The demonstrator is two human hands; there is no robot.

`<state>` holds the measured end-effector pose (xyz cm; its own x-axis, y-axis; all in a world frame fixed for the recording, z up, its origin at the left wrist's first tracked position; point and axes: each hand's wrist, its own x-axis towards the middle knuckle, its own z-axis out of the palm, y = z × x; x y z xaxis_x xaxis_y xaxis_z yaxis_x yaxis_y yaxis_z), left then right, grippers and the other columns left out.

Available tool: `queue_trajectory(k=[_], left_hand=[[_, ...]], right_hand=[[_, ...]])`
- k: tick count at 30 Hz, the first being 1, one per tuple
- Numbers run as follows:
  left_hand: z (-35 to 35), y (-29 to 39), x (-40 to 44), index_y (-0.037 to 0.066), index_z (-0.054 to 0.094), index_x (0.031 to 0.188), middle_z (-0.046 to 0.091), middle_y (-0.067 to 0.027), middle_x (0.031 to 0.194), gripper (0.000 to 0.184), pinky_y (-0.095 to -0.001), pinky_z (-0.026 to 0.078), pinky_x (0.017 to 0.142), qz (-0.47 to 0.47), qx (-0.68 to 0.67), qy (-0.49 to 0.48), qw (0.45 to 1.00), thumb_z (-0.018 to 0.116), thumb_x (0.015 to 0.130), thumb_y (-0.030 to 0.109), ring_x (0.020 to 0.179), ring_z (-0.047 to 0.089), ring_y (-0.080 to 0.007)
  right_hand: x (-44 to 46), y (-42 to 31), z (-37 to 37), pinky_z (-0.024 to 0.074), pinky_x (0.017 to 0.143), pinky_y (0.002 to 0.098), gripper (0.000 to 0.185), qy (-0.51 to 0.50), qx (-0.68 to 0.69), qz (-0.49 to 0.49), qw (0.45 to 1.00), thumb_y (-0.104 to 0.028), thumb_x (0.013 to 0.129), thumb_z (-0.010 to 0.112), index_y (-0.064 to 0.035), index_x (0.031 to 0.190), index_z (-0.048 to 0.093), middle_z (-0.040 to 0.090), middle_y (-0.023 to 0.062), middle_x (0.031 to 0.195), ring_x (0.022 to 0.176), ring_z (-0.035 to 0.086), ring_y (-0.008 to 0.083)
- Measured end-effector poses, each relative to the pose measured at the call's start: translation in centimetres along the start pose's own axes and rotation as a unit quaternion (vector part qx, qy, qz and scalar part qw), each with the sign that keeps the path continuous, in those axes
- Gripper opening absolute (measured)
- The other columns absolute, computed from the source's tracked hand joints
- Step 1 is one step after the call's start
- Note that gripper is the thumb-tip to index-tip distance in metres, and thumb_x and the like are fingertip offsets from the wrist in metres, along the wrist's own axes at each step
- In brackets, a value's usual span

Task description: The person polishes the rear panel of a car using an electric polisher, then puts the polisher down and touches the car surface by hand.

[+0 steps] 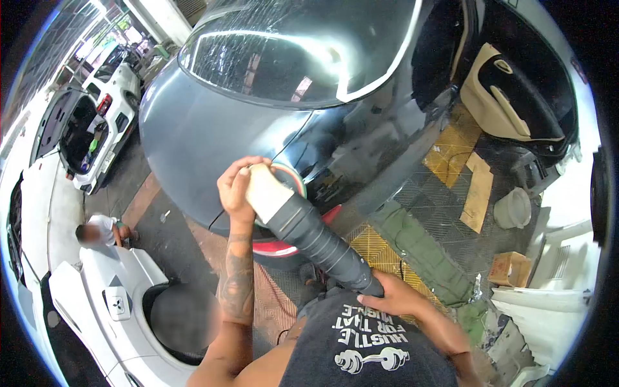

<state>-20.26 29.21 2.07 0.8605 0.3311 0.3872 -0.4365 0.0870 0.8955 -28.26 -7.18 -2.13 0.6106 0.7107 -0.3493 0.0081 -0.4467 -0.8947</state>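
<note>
The polisher (316, 238), with a cream-coloured head and a long black body, is held slantwise over the near rear corner of the dark car (193, 129). Its round pad (293, 175), edged in orange and green, is at the painted panel of this car; I cannot tell if the whole face of the pad is touching it. The polisher lies between the two hands. The left hand (240, 190) is closed around the cream head, at the end nearest to the car. The right hand (393, 293) is wrapped around the rear end of the black body, farther from the car and close to the person's dark shirt (374, 342). The red tail light (274, 248) of the car is below the polisher and partly hidden by it.

Beyond the pad is the rear window (284, 58) of the car. To the right of the car there are an open door (516, 97) with beige trim, a flat cardboard piece (478, 193), a pale bucket (513, 208) and a cardboard box (509, 268). A green sheet (425, 248) is spread on the floor nearer to the person. To the left of the car, well apart, are a white vehicle (119, 113) with its back open and another person (103, 231), low beside a white car body (116, 277).
</note>
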Motion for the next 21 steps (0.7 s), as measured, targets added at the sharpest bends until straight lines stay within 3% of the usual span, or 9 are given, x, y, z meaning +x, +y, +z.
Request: queue_trajectory(k=[3,4,6,10,12,17,21], left_hand=[[3.3,-1.7,3.4,-0.012,0.062,0.107,0.069,-0.0241,0.099,0.037,-0.0356,0.058,0.076,-0.015,0.001,-0.057,0.998,0.050,0.093,0.019,0.084,0.070,-0.0279],[4.4,-2.2,4.5,-0.012,0.063,0.106,0.070,-0.0232,0.097,0.036,-0.0355,0.058,0.076,-0.019,-0.004,-0.076,0.997,0.050,0.093,0.019,0.083,0.070,-0.0274],[5.6,-2.7,5.7,-0.010,0.065,0.103,0.071,-0.0209,0.095,0.034,-0.0336,0.057,0.075,-0.014,-0.022,-0.085,0.996,0.051,0.092,0.018,0.080,0.070,-0.0244],[4.0,-2.0,5.1,-0.011,0.063,0.107,0.070,-0.0227,0.096,0.036,-0.0358,0.058,0.077,-0.033,-0.011,-0.093,0.995,0.052,0.093,0.021,0.083,0.070,-0.0283],[1.2,-0.4,3.3,-0.012,0.062,0.108,0.069,-0.0241,0.098,0.038,-0.0359,0.058,0.078,-0.018,0.039,-0.053,0.998,0.052,0.094,0.022,0.084,0.070,-0.0293],[-5.6,2.4,-1.6,-0.012,0.059,0.110,0.067,-0.0256,0.103,0.039,-0.0375,0.057,0.080,0.008,0.020,0.050,0.999,0.050,0.095,0.022,0.089,0.068,-0.0310],[-7.3,3.5,-4.9,-0.012,0.060,0.110,0.066,-0.0263,0.103,0.038,-0.0381,0.058,0.080,0.025,0.008,0.091,0.995,0.053,0.094,0.022,0.088,0.068,-0.0314]], right_hand=[[-0.4,0.8,-0.7,0.0513,0.085,0.0376,0.049,0.025,0.116,0.035,0.992,-0.033,0.086,0.074,-0.0002,0.120,0.059,0.069,0.0149,0.099,0.093,0.065,0.0231],[-0.5,0.6,-1.1,0.0513,0.085,0.0376,0.049,0.034,0.113,0.033,0.992,-0.033,0.086,0.074,-0.0002,0.120,0.059,0.069,0.0149,0.099,0.093,0.065,0.0231],[-0.6,-0.1,-1.5,0.0509,0.088,0.0372,0.050,0.012,0.175,0.142,0.974,-0.032,0.086,0.074,-0.0007,0.121,0.059,0.069,0.0148,0.100,0.093,0.065,0.0242],[-0.2,-0.7,-0.5,0.0508,0.088,0.0377,0.050,0.002,0.180,0.133,0.975,-0.030,0.086,0.074,-0.0008,0.123,0.058,0.070,0.0153,0.101,0.092,0.065,0.0253],[0.8,0.2,1.3,0.0513,0.087,0.0393,0.050,0.061,0.073,-0.059,0.994,-0.029,0.085,0.073,-0.0012,0.124,0.057,0.070,0.0169,0.100,0.092,0.066,0.0278],[2.4,-3.0,1.5,0.0518,0.087,0.0484,0.060,-0.033,-0.015,-0.026,0.999,-0.038,0.082,0.071,0.0029,0.123,0.055,0.067,0.0312,0.101,0.094,0.066,0.0467],[2.9,-4.0,1.0,0.0520,0.086,0.0497,0.061,-0.094,-0.038,-0.013,0.995,-0.039,0.082,0.071,0.0031,0.123,0.054,0.066,0.0329,0.096,0.091,0.066,0.0488]])
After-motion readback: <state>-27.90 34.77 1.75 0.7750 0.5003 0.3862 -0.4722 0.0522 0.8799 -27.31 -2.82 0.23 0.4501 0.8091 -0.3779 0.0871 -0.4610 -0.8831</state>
